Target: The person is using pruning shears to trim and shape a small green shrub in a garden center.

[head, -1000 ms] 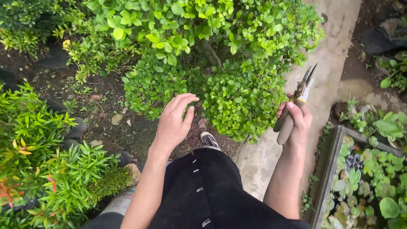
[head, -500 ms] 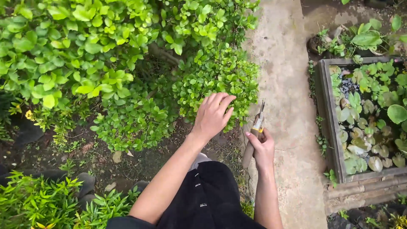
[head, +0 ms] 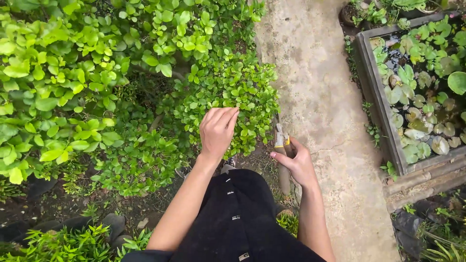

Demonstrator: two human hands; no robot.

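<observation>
Green shrub [head: 228,92] fills the frame from 9 to 12 o'clock. Left hand [head: 217,131] at centre, fingers pressed together and curled, tips touching the small-leaved foliage. Right hand [head: 297,162] just beside it at 3 o'clock, fingers wrapped round the handles of pruning shears [head: 280,140], blades pointing toward 12 into the leaves; blades open or closed, cannot tell. Concrete path [head: 320,97] runs 12 to 5. Stone trough of water plants [head: 417,92] at 2 o'clock.
</observation>
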